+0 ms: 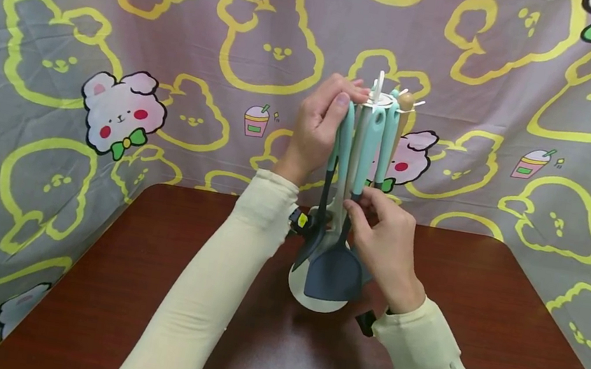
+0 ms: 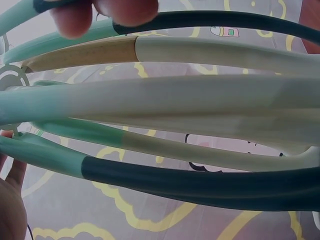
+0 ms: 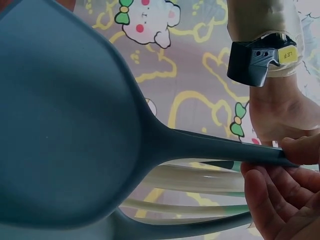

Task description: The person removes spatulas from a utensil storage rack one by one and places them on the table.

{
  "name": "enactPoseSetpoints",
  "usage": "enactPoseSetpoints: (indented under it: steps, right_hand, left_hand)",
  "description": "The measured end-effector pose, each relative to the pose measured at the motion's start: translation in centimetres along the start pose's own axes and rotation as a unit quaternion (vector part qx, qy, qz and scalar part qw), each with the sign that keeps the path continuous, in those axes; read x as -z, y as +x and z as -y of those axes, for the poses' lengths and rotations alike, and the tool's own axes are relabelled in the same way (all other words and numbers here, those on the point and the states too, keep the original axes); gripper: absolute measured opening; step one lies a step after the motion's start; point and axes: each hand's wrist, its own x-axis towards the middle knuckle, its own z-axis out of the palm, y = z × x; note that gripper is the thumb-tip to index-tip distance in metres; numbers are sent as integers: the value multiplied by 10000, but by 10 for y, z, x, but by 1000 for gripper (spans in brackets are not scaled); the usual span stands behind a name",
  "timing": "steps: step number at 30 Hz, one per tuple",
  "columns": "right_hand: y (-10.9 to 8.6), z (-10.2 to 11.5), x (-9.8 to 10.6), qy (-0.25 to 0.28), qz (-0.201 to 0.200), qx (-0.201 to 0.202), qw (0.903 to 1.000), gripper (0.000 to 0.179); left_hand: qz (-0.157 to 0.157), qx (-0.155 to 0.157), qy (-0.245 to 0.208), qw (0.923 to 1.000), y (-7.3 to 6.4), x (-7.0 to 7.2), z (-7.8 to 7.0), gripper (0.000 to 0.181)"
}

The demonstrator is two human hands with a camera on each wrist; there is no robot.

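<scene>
A white utensil rack (image 1: pixel 381 100), hung with several mint-handled utensils, stands on the table. My left hand (image 1: pixel 320 117) is at its top, fingers and thumb gripping the rim beside a hanging handle. Low on the left edge of the left wrist view, part of this hand (image 2: pixel 14 187) shows by the ring. My right hand (image 1: pixel 388 241) pinches a dark spatula (image 1: pixel 336 275) on its shaft just below the mint handle. In the right wrist view, the thumb and fingers (image 3: pixel 300 150) close round that shaft, with the broad blade (image 3: pixel 65 125) facing the camera.
The rack's round white base (image 1: pixel 317 303) rests on the brown table (image 1: pixel 193 246). A dark utensil (image 1: pixel 311 245) hangs left of the spatula, and a wooden handle (image 1: pixel 399 127) hangs at the right. A patterned cloth (image 1: pixel 180 31) hangs behind the table.
</scene>
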Motion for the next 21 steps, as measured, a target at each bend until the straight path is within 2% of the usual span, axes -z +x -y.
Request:
enactPoseSetpoints:
  steps: [15,21]
  right_hand:
    - [-2,-2,2,65,-11,-35,10000,19]
    - [-4,-3,6,31,-69,22,10000,18]
  left_hand:
    - [-24,80,49,10000,1,-1,1,26]
    - [-77,79,25,9999,2,-2,-8,26]
